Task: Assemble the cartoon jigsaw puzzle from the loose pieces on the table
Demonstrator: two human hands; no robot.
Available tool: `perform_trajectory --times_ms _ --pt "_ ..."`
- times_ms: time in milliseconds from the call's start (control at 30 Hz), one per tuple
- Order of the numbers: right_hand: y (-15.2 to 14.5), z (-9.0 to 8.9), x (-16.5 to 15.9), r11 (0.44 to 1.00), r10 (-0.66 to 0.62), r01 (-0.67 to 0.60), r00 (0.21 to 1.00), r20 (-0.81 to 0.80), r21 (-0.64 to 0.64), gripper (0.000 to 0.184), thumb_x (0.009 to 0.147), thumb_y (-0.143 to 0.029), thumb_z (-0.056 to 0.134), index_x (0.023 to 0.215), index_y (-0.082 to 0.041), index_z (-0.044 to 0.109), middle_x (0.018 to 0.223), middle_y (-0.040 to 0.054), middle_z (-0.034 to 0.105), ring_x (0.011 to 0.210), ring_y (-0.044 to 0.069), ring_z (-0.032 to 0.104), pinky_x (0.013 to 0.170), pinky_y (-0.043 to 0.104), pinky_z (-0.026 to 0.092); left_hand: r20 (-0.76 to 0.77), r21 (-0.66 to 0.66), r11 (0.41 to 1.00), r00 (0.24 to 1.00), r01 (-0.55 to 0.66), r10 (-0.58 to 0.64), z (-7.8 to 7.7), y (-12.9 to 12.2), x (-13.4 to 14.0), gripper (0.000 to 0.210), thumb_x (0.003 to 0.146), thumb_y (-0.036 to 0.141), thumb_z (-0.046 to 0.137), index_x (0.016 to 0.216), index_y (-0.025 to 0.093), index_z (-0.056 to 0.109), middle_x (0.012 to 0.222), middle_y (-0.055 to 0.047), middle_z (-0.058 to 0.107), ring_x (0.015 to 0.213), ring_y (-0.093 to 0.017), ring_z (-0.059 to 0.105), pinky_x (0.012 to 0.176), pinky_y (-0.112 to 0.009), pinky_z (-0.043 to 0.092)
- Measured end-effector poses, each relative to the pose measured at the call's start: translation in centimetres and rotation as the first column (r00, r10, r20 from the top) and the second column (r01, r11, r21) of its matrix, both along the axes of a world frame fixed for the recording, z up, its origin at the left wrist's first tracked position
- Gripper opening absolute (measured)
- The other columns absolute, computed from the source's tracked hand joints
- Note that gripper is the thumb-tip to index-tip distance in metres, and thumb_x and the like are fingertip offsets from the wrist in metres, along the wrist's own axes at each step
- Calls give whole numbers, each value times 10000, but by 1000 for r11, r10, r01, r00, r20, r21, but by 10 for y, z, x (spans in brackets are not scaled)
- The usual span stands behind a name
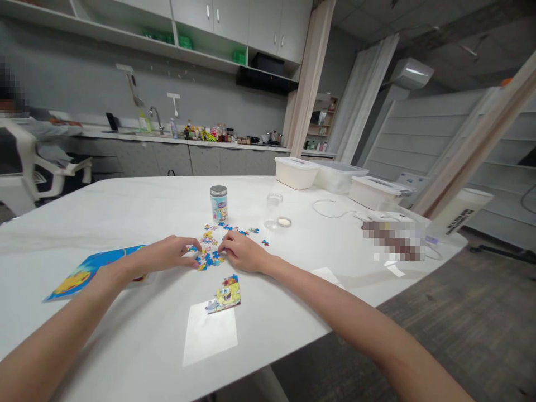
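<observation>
So, clock centred on the loose puzzle pcs [209,258]: they're lying scattered on the white table [151,340], most bunching between the two hands. L hand [173,251] is sitting at 9 o'clock, palm turning down & inward, forearm slanting in from 8; thumb & index are standing apart in a C at the pile's edge, so that grip's showing wide. R hand [240,252] is sitting at approx 3, back of hand facing up, knuckles arching, forearm running in from 4; its fingers are curling narrow, tips pointing down at the pcs, and I can't tell if they're pinching one. Joined section [226,296] is lying flat at 5, w/ a yellow cartoon figure showing, apart from both hands. Printed canister [219,206] is standing upright betw. 12 & 1, just beyond the pcs; clear jar [274,211] is standing at 2, w/ a round lid [285,221] lying just beside it. Blue picture sheet [98,267] is lying at 9, partly hiding behind the L forearm.
</observation>
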State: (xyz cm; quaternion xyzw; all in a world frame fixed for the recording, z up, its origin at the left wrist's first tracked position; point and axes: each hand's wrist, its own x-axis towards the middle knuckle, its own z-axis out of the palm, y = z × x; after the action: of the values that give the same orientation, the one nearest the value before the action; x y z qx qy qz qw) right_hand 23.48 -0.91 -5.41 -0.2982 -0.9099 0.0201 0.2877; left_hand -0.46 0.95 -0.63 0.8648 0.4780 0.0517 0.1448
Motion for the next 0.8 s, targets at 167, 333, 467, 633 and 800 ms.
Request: perform_trajectory --times_ms 167,333,467,633,800 --pt "1 -1 1 1000 -11 11 1000 -10 -19 236 840 -27 467 957 -150 631 965 79 555 911 185 535 844 310 465 20 -66 998 1000 24 -22 -4 2 4 431 806 579 459 952 243 687 548 24 591 571 -169 550 549 -220 343" --pt "1 -2 1 1000 5 -5 1000 -21 -19 238 838 -23 469 968 -137 632 959 82 551 912 188 534 848 314 458 51 -25 1000 999 -16 17 -11 2 13 344 805 499 464 903 243 672 537 28 593 561 -167 557 545 -222 344" --pt "-1 -2 1 999 24 -26 998 -50 -36 249 814 5 474 949 -135 631 939 80 552 891 186 535 838 312 460 37 -50 999 999 -9 11 -11 0 16 269 817 429 467 880 237 644 644 8 660 645 -178 611 600 -233 380" --pt "-4 0 3 998 -3 0 998 -62 -59 259 810 8 476 954 -149 624 959 81 552 918 196 532 853 341 455 62 -43 998 997 -34 37 -13 -1 14 261 824 437 485 884 224 623 701 -11 682 688 -184 623 631 -242 396" --pt "-6 2 5 994 3 -12 997 -82 -105 267 803 17 467 940 -146 627 956 88 557 914 200 542 848 348 454 78 -61 997 996 -37 42 -17 0 13 239 836 400 475 865 215 624 730 -21 699 695 -181 625 632 -239 394"
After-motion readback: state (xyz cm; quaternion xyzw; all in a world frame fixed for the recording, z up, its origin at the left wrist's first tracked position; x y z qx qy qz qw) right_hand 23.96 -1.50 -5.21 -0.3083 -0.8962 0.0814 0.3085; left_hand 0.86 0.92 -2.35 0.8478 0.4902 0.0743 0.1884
